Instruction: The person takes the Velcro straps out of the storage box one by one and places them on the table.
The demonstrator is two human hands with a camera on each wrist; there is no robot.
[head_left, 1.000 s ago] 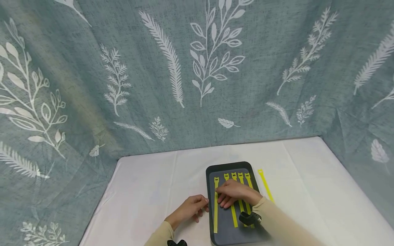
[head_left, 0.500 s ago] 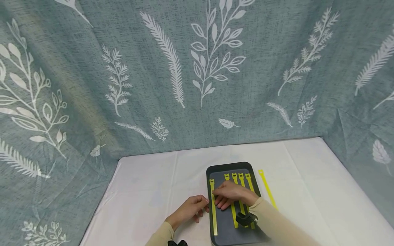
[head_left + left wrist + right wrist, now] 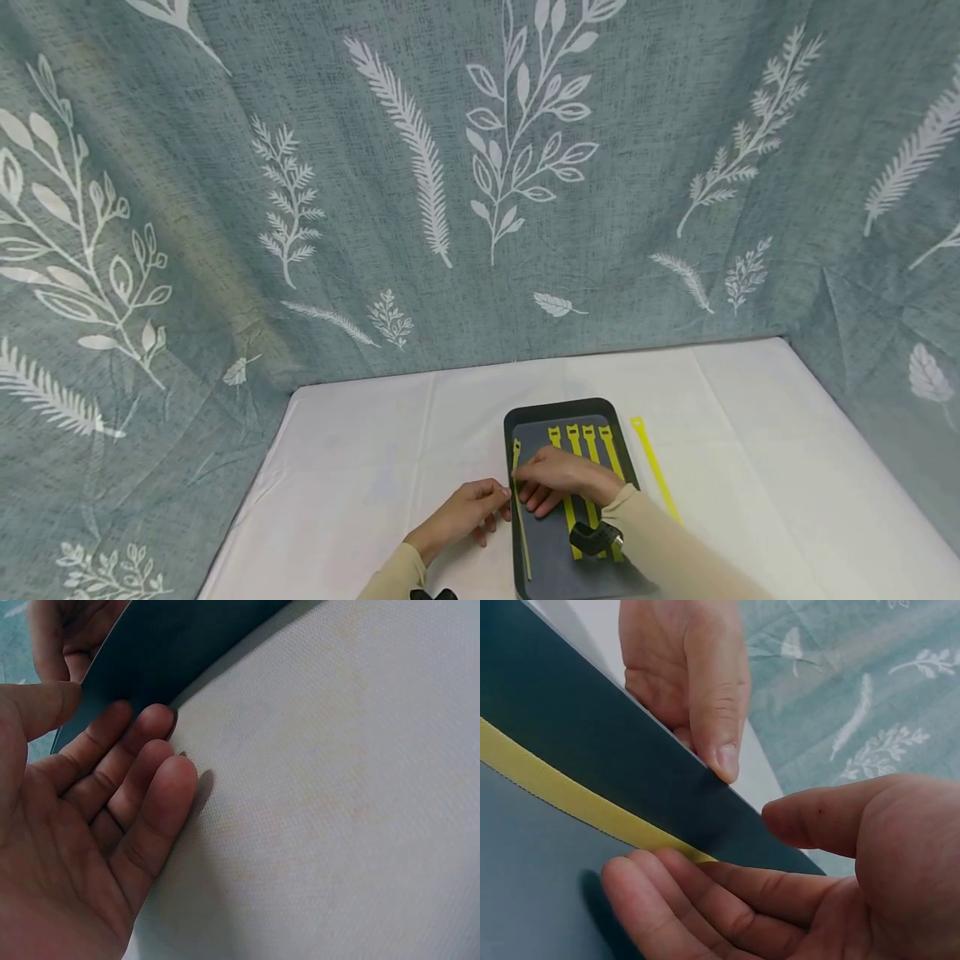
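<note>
A dark rectangular tray [image 3: 562, 410] lies on the white cloth, with several yellow hook-and-loop cable ties in it. My right hand [image 3: 558, 472] reaches into the tray, fingertips against the leftmost cable tie [image 3: 570, 796], pressing it toward the left wall. That tie stands partly on edge and bows along the wall in the right wrist view. The right thumb sits at the rim, apart from the fingers. Outside the left wall, my left hand [image 3: 472, 502] rests on the table with fingers loosely bent, its foremost fingertip right at the rim [image 3: 724, 782].
Several more cable ties [image 3: 574, 447] lie side by side in the tray's right half, partly under the right hand and forearm. Another yellow tie [image 3: 655, 463] lies on the cloth right of the tray. A patterned grey-green curtain [image 3: 480, 308] hangs behind the table.
The right hand has shifted left, sliding the leftmost cable tie from inside the tray to its left wall, where it has turned onto its edge. The left hand stays put.
</note>
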